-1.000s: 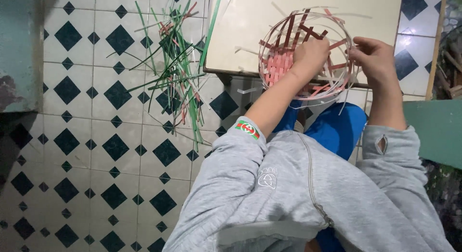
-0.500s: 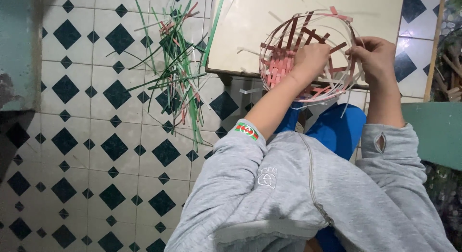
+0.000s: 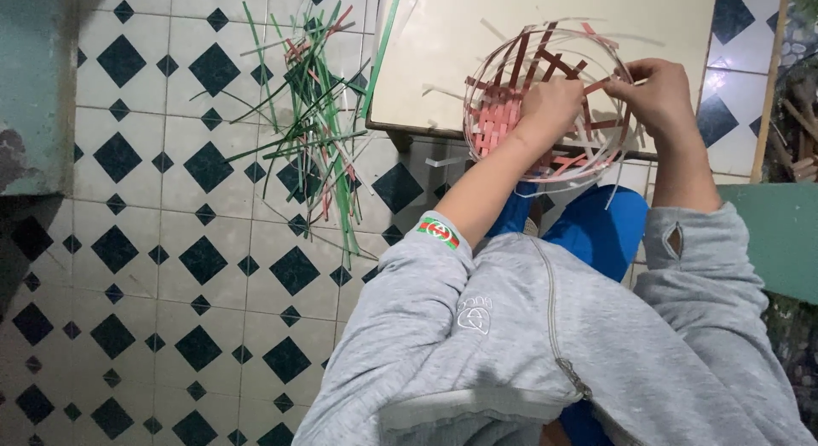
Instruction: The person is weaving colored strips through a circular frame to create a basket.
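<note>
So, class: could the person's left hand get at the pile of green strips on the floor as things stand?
Probably yes, but not straight away. The left hand is inside the half-woven basket, busy there. The green strips lie off to its left on the tiled floor, with nothing between.

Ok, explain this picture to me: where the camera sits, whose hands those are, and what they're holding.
There is no machine here. The camera is worn on a person's head and looks straight down, so you see their grey sweatshirt and both arms reaching forward. The left hand and the right hand both grip a half-woven basket of pink, brown and white strips. It rests at the near edge of a small cream table. On the tiled floor to the left lies a loose pile of green strips.
</note>
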